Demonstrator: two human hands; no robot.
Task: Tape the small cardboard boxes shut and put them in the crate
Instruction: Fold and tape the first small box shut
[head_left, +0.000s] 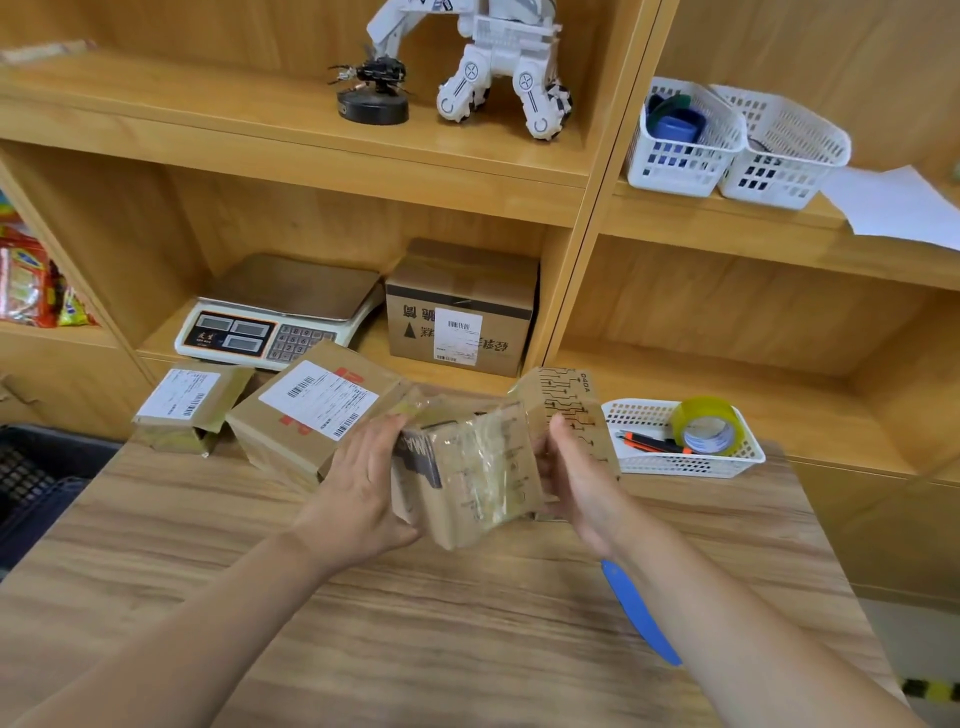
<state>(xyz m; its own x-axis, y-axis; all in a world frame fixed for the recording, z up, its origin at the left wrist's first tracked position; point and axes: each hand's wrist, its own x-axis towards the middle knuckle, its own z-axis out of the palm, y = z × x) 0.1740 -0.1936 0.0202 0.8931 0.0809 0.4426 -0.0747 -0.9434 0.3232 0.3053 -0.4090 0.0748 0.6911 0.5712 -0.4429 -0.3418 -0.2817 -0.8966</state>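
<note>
Item: small brown cardboard box (467, 483), faces covered in glossy clear tape, dark print on its left side. It is held over the middle of the wood-grain desk (415, 649), tilted, with the taped broad face turned up toward the camera and the long axis running far to near, near corner lowest; whether that corner touches the desk cannot be told. Left hand (363, 493): back to the camera, fingers (379, 441) curled round the box's left side, gripping it. Right hand (576, 483): thumb raised along the box's right edge, other fingers hidden behind it, gripping it. Just behind the right hand is an upright cardboard panel with black circuit-like lines (566, 405); flap or separate box, cannot tell. At the far left of the desk, a smaller labelled cardboard box (192, 410) lies just beside a larger labelled cardboard box (311, 421), each bearing a white barcode label. A dark plastic crate (36, 483) stands off the desk's left edge; only its mesh shows. A low white perforated basket (675, 465) at the desk's far right holds a roll of yellowish clear tape (709, 426) and an orange-and-black utility knife (654, 444). A flat blue object (639, 618) lies on the desk, partly under the right forearm. On the wooden shelf behind stands a digital scale (275, 317).
</note>
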